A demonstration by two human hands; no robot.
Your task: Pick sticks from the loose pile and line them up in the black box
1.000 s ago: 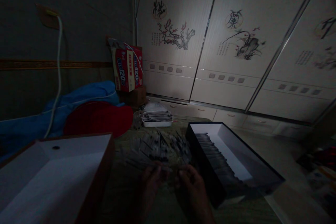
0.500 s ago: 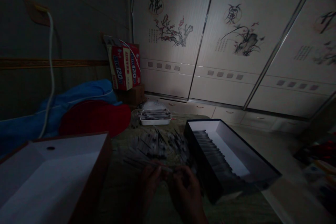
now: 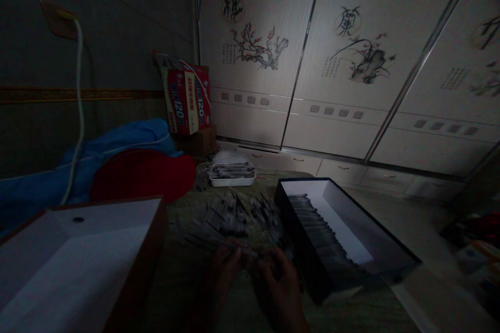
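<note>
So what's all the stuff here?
Table: 1, greenish, front
Tray: 1, white, table's far end
Black box: 1, black, right
Sticks: many, black and greyish, table, black box, tray
Held stick: 1, pale, middle
Brown box: 1, brown, white inside, left
Red cloth: 1, red, left
Blue cloth: 1, blue, left
Carton: 1, red, back corner
Small box: 1, brown, under carton
Cord: 1, white, left wall
Doors: 3, white, back
Drawers: several, white, below doors
Clutter: unclear, dark, right edge
Left hand: 1, bare, middle
Right hand: 1, bare, middle

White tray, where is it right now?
In the head view, the white tray sits near the far edge of the table, beyond the loose slender pieces and left of the dark box.
</note>
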